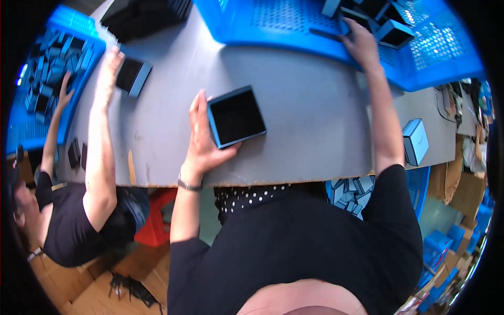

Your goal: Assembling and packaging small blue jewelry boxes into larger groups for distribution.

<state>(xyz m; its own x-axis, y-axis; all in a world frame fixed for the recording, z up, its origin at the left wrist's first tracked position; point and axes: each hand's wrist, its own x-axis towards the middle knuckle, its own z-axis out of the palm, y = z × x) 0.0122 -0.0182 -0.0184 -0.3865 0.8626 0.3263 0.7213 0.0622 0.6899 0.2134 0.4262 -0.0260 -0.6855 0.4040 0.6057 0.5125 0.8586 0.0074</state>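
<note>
My left hand (200,139) grips an open, square box (237,116) with a light-blue outside and black inside. The thumb lies along its near edge and the fingers along its left side, just above the grey table. At the upper right, my right hand (363,46) reaches over the rim of a blue perforated crate (283,34). Its thumb and fingers are spread apart beside several blue-and-black boxes (395,34); whether they touch one is unclear. A flat dark piece (325,34) lies near the thumb.
A co-worker (97,210) at left extends an arm toward another box (133,76) and reaches into a blue crate (79,110) full of box parts. A black stack (147,18) stands at the back. A light-blue box (416,142) sits right; a lower bin of pieces (350,193) is beneath the edge.
</note>
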